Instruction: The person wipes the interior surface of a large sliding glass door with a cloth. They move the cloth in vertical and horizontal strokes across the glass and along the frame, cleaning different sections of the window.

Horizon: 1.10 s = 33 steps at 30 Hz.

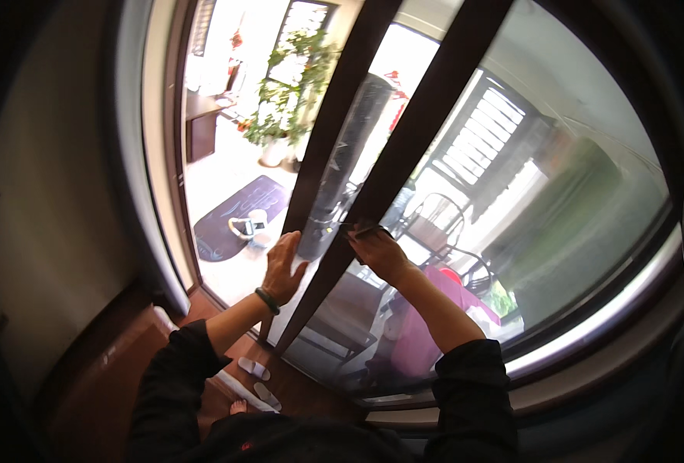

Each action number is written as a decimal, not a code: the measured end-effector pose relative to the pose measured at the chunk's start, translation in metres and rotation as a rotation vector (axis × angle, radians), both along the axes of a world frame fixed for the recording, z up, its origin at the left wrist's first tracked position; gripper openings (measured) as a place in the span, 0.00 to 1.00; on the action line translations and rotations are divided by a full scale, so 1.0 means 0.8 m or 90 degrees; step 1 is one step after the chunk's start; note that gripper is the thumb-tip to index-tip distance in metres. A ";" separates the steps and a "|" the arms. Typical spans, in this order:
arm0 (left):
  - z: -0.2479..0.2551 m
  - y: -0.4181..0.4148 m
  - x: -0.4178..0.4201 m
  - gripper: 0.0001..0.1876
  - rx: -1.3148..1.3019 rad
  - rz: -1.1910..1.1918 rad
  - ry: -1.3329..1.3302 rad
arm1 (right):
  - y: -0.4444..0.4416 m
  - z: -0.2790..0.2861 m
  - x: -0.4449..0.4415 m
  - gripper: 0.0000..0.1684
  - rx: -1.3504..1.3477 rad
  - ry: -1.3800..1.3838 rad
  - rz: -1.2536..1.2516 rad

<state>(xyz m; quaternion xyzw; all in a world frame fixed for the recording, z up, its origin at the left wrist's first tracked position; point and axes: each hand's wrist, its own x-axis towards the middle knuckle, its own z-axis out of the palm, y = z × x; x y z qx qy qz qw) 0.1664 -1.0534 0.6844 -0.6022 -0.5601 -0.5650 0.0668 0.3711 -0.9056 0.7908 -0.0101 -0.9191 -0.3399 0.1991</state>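
A dark-framed glass sliding door stands before me, with two upright frame members close together. My left hand point(283, 269) wears a dark green bangle point(267, 301). Its fingertips meet the left upright point(324, 133), and the thumb stands apart. My right hand point(380, 253) is at the right upright point(414, 136), its fingers bent around a small dark item point(371, 230). Whether that item is a cloth or a door handle is unclear. Right of this upright spans a large glass pane point(550, 231).
Beyond the opening lie a dark mat point(220, 234) with a small seat-like object point(252, 227) on it, and a potted plant point(275, 153). Through the glass show chairs point(434, 223) and a purple-covered table point(414, 341). White slippers point(254, 368) rest on the wooden floor near my foot point(238, 407).
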 end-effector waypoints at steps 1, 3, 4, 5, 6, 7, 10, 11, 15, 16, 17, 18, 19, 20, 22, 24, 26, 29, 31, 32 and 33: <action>0.007 0.004 -0.003 0.34 0.007 -0.010 0.030 | -0.009 0.016 0.009 0.23 -0.041 0.028 -0.009; 0.020 0.012 -0.006 0.34 0.034 -0.011 0.055 | -0.014 0.065 0.020 0.23 0.108 0.021 -0.083; 0.035 0.019 -0.001 0.34 0.051 -0.015 0.070 | -0.010 0.094 0.023 0.23 0.144 0.076 -0.097; 0.050 0.023 0.006 0.35 0.060 -0.014 0.084 | -0.013 0.130 0.027 0.22 0.133 0.105 -0.122; 0.077 0.024 0.015 0.36 0.064 -0.021 0.119 | -0.018 0.169 0.031 0.22 0.124 0.136 -0.145; 0.104 0.030 0.030 0.38 0.086 -0.042 0.142 | -0.034 0.216 0.039 0.21 0.071 0.140 -0.185; 0.187 0.064 0.106 0.39 0.194 -0.107 0.218 | -0.025 0.305 0.120 0.23 0.192 0.317 -0.165; 0.210 0.076 0.126 0.38 0.234 -0.106 0.248 | -0.019 0.328 0.147 0.25 0.233 0.363 -0.153; 0.285 0.115 0.204 0.35 0.212 -0.038 0.320 | -0.019 0.397 0.250 0.28 0.382 0.492 -0.246; 0.298 0.126 0.216 0.35 0.200 0.000 0.343 | -0.026 0.408 0.276 0.29 0.388 0.516 -0.289; 0.310 0.136 0.225 0.35 0.187 0.041 0.365 | -0.027 0.422 0.307 0.31 0.357 0.544 -0.247; 0.318 0.148 0.236 0.35 0.194 0.054 0.356 | -0.023 0.436 0.349 0.32 0.354 0.586 -0.314; 0.319 0.159 0.237 0.36 0.195 0.082 0.351 | -0.026 0.445 0.386 0.33 0.415 0.604 -0.286; 0.319 0.165 0.242 0.37 0.193 0.100 0.353 | -0.030 0.449 0.430 0.32 0.454 0.631 -0.330; 0.312 0.174 0.238 0.38 0.215 0.136 0.359 | -0.033 0.444 0.515 0.29 0.412 0.713 -0.385; 0.310 0.177 0.236 0.40 0.245 0.132 0.354 | -0.035 0.419 0.598 0.19 0.457 0.763 -0.338; 0.306 0.180 0.252 0.40 0.231 0.125 0.350 | -0.053 0.377 0.679 0.13 0.487 0.812 -0.391; 0.311 0.189 0.256 0.39 0.304 0.130 0.353 | -0.044 0.359 0.687 0.13 0.383 0.961 -0.378; 0.308 0.190 0.241 0.37 0.305 0.165 0.380 | -0.041 0.347 0.614 0.13 0.255 0.873 -0.385; 0.308 0.192 0.233 0.37 0.311 0.171 0.390 | -0.032 0.338 0.566 0.15 0.231 0.797 -0.380; 0.307 0.196 0.231 0.37 0.324 0.169 0.392 | -0.026 0.330 0.526 0.18 0.223 0.715 -0.383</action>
